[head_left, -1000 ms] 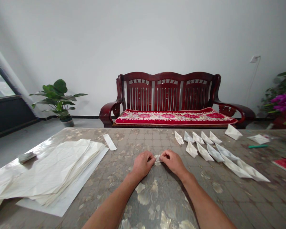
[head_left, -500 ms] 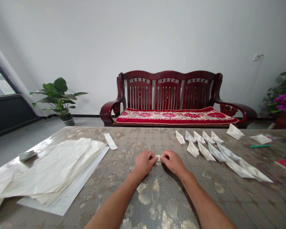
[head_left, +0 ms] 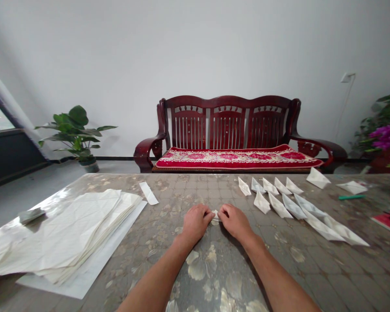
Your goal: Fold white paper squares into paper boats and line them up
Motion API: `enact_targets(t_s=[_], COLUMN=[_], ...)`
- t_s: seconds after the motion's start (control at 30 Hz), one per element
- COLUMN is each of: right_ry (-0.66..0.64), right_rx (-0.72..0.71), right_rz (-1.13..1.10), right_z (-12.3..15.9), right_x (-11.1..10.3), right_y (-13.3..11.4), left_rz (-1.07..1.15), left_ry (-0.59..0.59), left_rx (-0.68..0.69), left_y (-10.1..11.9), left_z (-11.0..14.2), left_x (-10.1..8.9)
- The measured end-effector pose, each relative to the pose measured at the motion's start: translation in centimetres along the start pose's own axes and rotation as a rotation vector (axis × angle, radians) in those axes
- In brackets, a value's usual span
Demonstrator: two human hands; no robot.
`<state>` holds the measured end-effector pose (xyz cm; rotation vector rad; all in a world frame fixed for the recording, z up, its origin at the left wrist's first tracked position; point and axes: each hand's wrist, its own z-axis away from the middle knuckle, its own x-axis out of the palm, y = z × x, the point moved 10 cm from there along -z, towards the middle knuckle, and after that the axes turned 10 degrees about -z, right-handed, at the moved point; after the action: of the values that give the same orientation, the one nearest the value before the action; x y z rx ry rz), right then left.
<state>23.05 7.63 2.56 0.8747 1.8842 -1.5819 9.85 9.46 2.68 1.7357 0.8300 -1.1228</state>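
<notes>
Between both hands [head_left: 197,222] [head_left: 235,220], white paper [head_left: 216,215]; ends hidden

So a bit of paper [head_left: 216,215] sits between the left hand [head_left: 195,222] and the right hand [head_left: 235,220] at the table [head_left: 149,242], with a paper stack [head_left: 81,229] off to the left, a paper strip [head_left: 148,193] just past its far right corner, and a bunch of paper boats [head_left: 280,206] over to the right. Right of most boats there's a pen [head_left: 351,197], with a book [head_left: 385,222] closer in. Behind the table is a bench [head_left: 229,103] with a seat cover [head_left: 237,158] on it, potted plant [head_left: 74,125] to its left, flowers [head_left: 388,136] to its right.
</notes>
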Motion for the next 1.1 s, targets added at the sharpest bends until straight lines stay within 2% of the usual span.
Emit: enact_targets(t_s=[0.37, 0.9, 1.1], right_ry=[0.029, -0.010, 0.034], right_rx=[0.009, 0.126, 0.120], right_rz=[0.149, 0.083, 0.066], right_z=[0.1, -0.2, -0.1], right_x=[-0.5, 0.2, -0.1], right_y=[-0.7, 0.6, 0.5], left_rz=[-0.129, -0.212, -0.228], left_ry=[-0.039, -0.109, -0.099], left_rx=[-0.019, -0.018, -0.004], left_y=[0.3, 0.5, 0.6], left_z=[-0.6, -1.1, -1.1], left_x=[0.0, 0.4, 0.6])
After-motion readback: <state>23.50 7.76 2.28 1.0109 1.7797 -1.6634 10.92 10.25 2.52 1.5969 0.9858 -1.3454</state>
